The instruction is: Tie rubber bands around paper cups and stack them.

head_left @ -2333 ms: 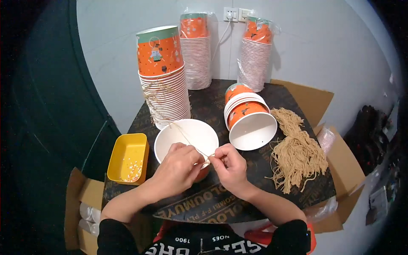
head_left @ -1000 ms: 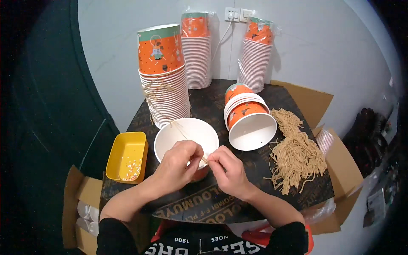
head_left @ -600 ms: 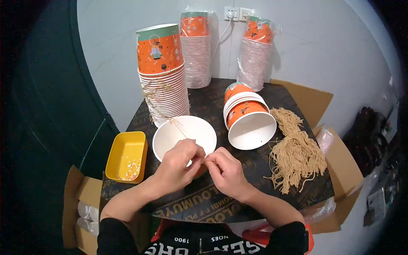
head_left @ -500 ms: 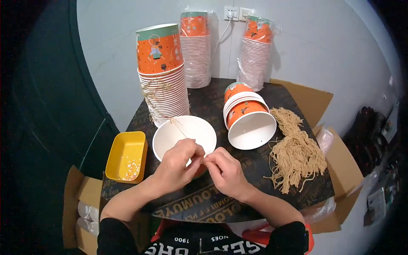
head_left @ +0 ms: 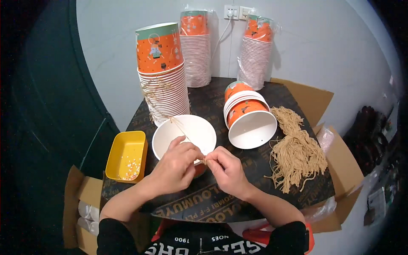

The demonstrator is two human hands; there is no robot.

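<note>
A white paper bucket (head_left: 182, 125) with an orange outside stands before me, its mouth facing up. A thin tan string (head_left: 182, 128) runs from its far rim across the opening to its near rim, where my fingers meet. My right hand (head_left: 228, 172) pinches the string at that near rim. Beside it, my left hand (head_left: 173, 165) has its thumb and forefinger closed at the same spot, its forefinger partly raised; the fingertips hide the string's end.
Behind the bucket rises a tall bucket stack (head_left: 163, 91) with strings hanging on it. Wrapped stacks (head_left: 197, 59) stand by the wall. Tipped buckets (head_left: 250, 129) and a tan string bundle (head_left: 297, 155) lie right. A yellow tub (head_left: 123, 157) holding small beads sits left.
My left hand has shifted slightly, with its fingers flatter and one finger lifted over the bucket's opening. My right hand stays pinched at the near rim, almost unmoved.
</note>
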